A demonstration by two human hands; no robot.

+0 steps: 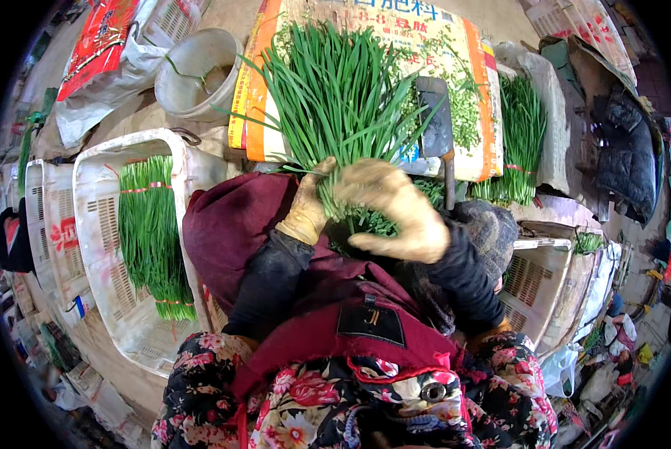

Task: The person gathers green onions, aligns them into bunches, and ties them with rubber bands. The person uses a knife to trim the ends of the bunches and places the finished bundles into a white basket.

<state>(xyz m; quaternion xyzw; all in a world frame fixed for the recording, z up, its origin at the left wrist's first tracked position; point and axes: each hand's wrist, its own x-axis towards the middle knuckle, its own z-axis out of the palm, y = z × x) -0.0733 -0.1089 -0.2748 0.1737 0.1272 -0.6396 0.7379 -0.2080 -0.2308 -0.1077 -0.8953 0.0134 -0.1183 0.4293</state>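
My left hand (306,209), in a pale work glove, is closed around the lower stalks of a thick bunch of garlic chives (341,106). The long green leaves fan out away from me over a printed woven sack (476,67). My right hand (400,210), gloved too and blurred, is at the right side of the stalk ends. Its thumb is spread from its fingers, and I see nothing held in it. A cleaver (436,120) with a dark, broad blade lies on the sack to the right of the bunch, its handle towards me. Green trimmings lie under my hands.
At left, a white plastic crate (94,224) holds tied chive bundles (156,236). A white bucket (198,73) stands beyond it. Another tied bundle (518,134) lies right of the sack. Another crate (537,286) and a plastic bag (560,370) are at lower right.
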